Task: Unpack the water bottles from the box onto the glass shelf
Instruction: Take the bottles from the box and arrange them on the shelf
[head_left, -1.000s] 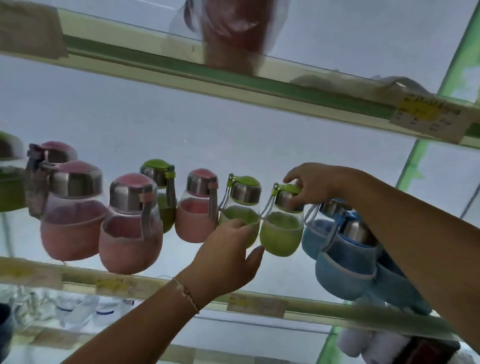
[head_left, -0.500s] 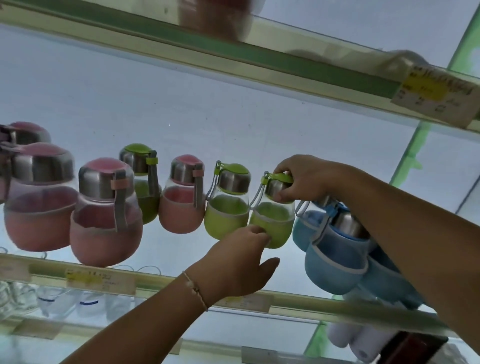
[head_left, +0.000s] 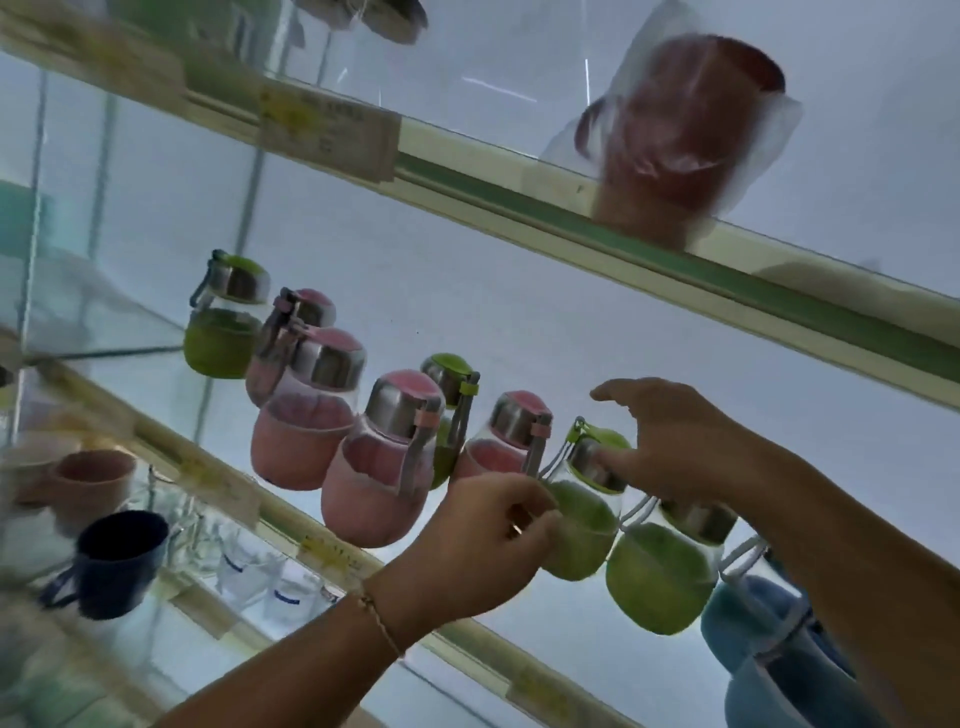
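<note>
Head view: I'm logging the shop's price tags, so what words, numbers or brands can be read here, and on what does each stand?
Nothing can be quoted.
Tag on the upper shelf rail: dark lines under a yellow band, too blurred to read.
Tags on the lower shelf rail: yellow marks, too blurred to read.
Clear glasses below: blue print, too small and blurred.
Water bottles: no text shows.

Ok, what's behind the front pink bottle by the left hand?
A green-capped bottle stands behind the pink bottle: its cap, strap and a sliver of green sleeve show. The pink bottle covers the rest of its body.
</note>
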